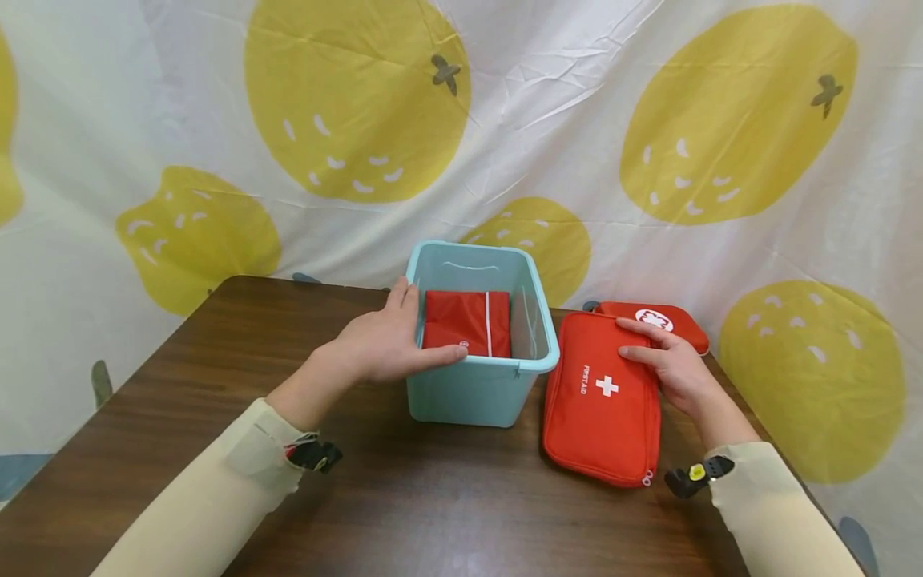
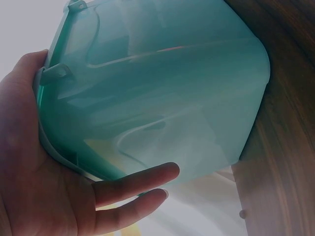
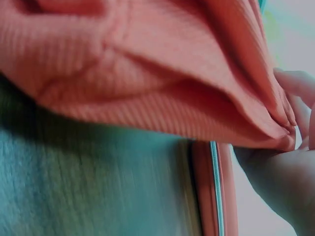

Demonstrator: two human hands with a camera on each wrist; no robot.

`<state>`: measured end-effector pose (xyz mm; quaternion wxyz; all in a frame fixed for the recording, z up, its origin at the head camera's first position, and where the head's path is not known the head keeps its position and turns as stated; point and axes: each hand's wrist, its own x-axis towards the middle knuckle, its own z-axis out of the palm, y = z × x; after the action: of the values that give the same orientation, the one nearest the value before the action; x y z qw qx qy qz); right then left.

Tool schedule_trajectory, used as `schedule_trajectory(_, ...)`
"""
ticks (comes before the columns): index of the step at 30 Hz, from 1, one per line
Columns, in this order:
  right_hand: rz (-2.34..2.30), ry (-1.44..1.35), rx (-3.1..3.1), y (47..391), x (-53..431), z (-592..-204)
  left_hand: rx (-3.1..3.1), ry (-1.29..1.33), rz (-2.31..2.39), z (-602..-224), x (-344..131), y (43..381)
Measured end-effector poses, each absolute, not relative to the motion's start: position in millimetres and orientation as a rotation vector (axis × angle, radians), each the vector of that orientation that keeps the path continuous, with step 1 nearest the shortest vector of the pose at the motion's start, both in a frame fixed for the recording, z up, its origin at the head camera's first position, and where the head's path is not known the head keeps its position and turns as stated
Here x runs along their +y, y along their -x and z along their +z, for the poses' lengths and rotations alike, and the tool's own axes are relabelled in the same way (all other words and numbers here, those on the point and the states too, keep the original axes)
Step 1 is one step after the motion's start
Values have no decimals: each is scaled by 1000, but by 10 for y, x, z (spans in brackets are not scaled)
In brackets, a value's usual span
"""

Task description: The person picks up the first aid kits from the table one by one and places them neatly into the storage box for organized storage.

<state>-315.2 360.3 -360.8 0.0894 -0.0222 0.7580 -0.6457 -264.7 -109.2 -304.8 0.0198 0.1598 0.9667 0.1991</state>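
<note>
A light-blue plastic bin stands on the table with a folded red pouch inside it. My left hand rests at the bin's near left corner, thumb along the front rim, fingers extended along the left side. The left wrist view shows two fairly straight fingers beside the bin wall. Right of the bin, a red first aid pouch with a white cross is tilted up. My right hand pinches its upper right edge, fingers on top. In the right wrist view, the thumb lies beneath the fabric.
Behind the right hand lies another red pouch with a white round emblem, partly covered by the first aid pouch. The dark wooden table ends at a lemon-print curtain along the back.
</note>
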Motion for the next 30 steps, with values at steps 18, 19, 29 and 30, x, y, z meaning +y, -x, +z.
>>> schedule_trajectory(18, -2043, 7, 2248, 3134, 3541, -3531, 2997, -490, 612, -3055, -1100, 2668)
schedule_trajectory(19, -2045, 8, 2255, 3136, 3536, -3525, 2999, -490, 609, -3056, -1099, 2669)
schedule_trajectory(29, -2096, 35, 2244, 3126, 3466, -3391, 3003, -491, 605, -3046, -1100, 2664)
schedule_trajectory(30, -2102, 39, 2243, 3125, 3467, -3376, 3002, -491, 605, -3045, -1099, 2664)
